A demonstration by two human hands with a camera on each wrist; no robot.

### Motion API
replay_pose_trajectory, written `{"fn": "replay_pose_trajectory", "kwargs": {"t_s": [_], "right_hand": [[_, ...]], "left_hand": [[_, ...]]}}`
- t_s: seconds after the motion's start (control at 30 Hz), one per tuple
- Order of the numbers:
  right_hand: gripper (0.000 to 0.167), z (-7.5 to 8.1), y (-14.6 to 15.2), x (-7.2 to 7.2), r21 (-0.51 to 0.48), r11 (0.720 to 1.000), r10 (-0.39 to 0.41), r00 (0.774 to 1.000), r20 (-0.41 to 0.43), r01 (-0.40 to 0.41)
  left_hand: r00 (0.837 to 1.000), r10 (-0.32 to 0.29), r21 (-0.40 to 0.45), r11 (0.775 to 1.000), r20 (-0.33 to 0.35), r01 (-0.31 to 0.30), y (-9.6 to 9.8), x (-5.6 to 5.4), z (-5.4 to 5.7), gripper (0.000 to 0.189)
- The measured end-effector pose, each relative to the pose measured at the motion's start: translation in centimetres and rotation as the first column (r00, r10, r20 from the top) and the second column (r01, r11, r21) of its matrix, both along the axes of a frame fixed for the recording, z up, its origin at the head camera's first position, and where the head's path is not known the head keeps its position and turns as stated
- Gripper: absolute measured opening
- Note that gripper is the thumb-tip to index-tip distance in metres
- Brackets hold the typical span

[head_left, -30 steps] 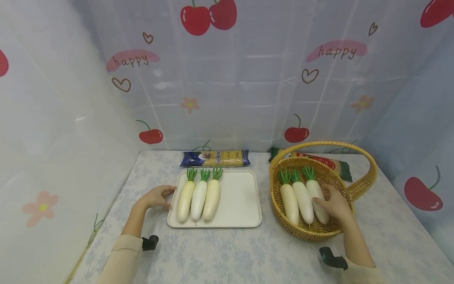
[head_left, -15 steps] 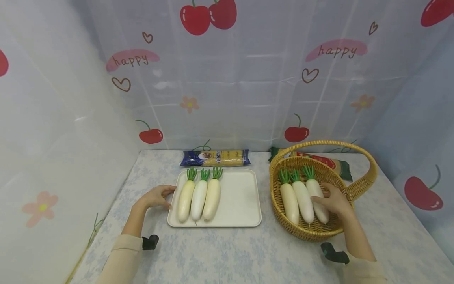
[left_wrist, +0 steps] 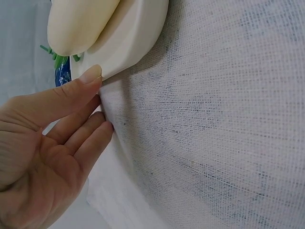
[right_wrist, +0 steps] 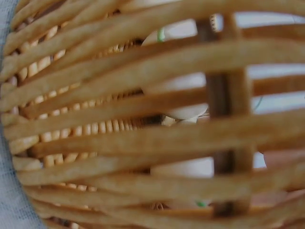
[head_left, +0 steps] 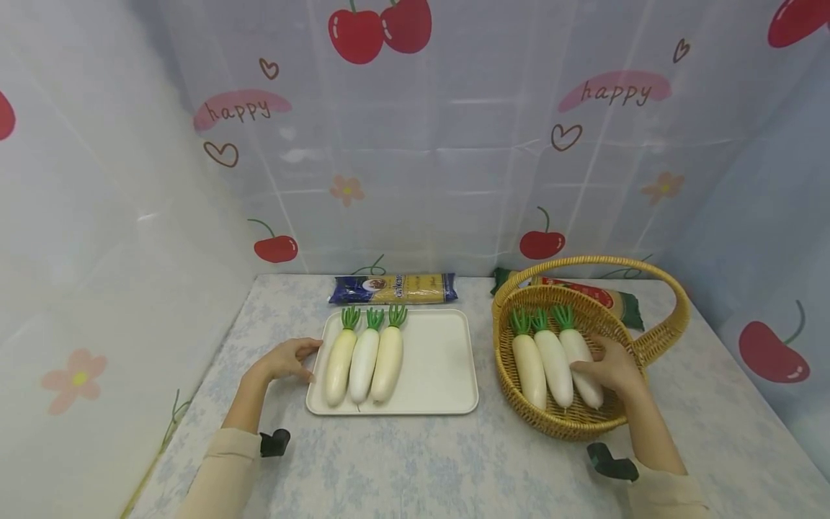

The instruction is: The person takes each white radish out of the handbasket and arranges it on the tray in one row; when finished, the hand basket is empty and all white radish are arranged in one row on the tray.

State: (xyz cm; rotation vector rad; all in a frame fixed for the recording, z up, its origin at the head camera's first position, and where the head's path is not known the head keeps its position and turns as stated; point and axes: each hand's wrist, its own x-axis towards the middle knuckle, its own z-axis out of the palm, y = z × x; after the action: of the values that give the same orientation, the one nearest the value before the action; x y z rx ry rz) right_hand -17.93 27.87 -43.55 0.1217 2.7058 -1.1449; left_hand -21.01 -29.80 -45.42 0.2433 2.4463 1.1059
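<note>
In the head view my left hand [head_left: 285, 360] is at the left edge of a white tray [head_left: 441, 360], fingers loosely bent. The left wrist view has the thumb against the tray's rim [left_wrist: 147, 28] and the other fingertips near the tablecloth. Three white radishes [head_left: 364, 366] with green tops lie side by side on the tray's left half. Inside a wicker basket [head_left: 570, 431] are three more. My right hand [head_left: 612, 371] grips the rightmost radish [head_left: 576, 348], thumb across its left side. Basket weave [right_wrist: 143, 114] hides most of that hand in the right wrist view.
A blue and yellow pasta packet [head_left: 402, 289] lies behind the tray. Behind the basket is a green and red packet [head_left: 625, 306], partly covered. The basket's tall handle [head_left: 596, 261] arches over its back and right side. A curtain [head_left: 415, 180] stands along the table's back.
The rightmost radish in the basket has shifted very slightly under my right hand. My left hand, the tray and its radishes have stayed put.
</note>
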Motion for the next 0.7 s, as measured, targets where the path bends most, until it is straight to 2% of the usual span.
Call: {"fn": "replay_pose_trajectory", "kwargs": {"t_s": [0.2, 0.47, 0.57, 0.7], "right_hand": [[0.080, 0.3, -0.1, 0.2, 0.042, 0.999, -0.006, 1.000, -0.029, 0.007], [0.074, 0.5, -0.4, 0.8, 0.045, 0.997, -0.065, 0.992, -0.111, 0.070], [0.075, 0.7, -0.6, 1.0, 0.029, 0.996, -0.075, 0.990, -0.120, 0.079], [0.077, 1.2, -0.8, 1.4, -0.043, 0.997, -0.072, 0.990, -0.122, 0.067]], "left_hand": [[1.000, -0.003, 0.005, 1.000, -0.002, 0.003, 0.0, 0.1, 0.1, 0.080], [1.000, -0.006, 0.005, 1.000, -0.002, 0.006, 0.0, 0.1, 0.0, 0.080], [1.000, -0.010, 0.004, 1.000, -0.009, 0.010, -0.1, 0.1, 0.0, 0.080], [1.000, -0.015, 0.000, 1.000, -0.015, 0.015, -0.1, 0.0, 0.0, 0.080]]}}
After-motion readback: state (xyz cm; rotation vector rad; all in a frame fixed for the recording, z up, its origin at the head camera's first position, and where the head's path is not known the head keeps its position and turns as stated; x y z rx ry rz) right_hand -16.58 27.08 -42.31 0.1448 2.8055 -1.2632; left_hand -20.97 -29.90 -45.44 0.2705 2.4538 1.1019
